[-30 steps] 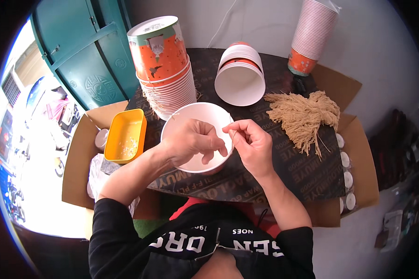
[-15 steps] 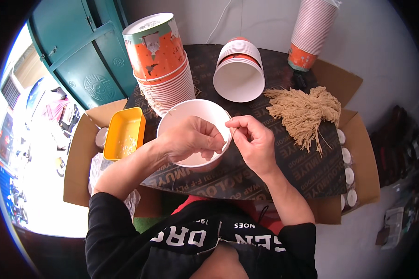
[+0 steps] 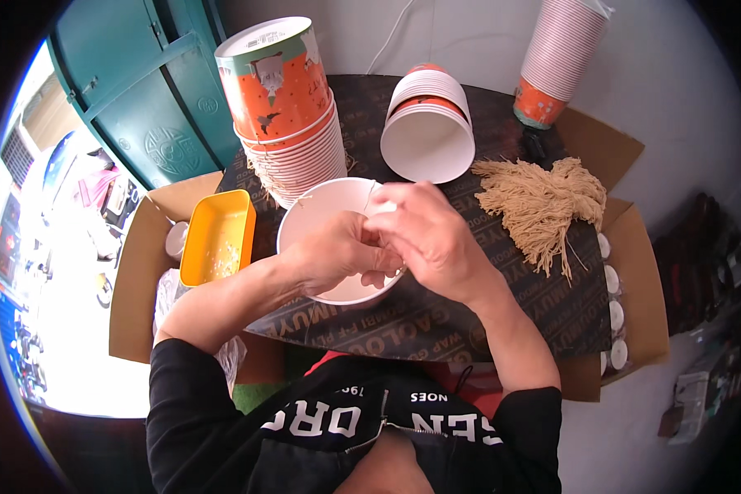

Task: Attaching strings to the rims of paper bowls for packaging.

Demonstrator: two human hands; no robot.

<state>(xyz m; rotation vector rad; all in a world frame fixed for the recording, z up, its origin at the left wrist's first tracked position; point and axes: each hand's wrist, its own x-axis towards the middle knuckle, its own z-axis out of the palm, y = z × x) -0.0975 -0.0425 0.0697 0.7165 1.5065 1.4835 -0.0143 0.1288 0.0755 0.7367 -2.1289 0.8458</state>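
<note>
A white-lined paper bucket (image 3: 313,218) stands mouth up at the near middle of the table, with a short bit of string across its far rim. My left hand (image 3: 342,251) reaches over its mouth, thumb and fingers pressed together near the right rim; what they pinch is hidden. Against those fingertips, my right hand (image 3: 428,239) arches over the right rim, its fingers smeared by motion. A bundle of tan strings (image 3: 543,206) lies to the right of my hands.
Behind the bucket rises a tall stack of orange paper buckets (image 3: 292,123), upside down. More nested buckets (image 3: 428,140) lie on their side, and another stack (image 3: 556,70) stands back right. A yellow tray (image 3: 214,235) sits left. Cardboard boxes (image 3: 638,288) flank the dark table (image 3: 510,305).
My right hand has moved left and in over the bucket's rim, up against my left fingers. Before, it pinched a thin string at the right rim. The left hand stays nearly in place.
</note>
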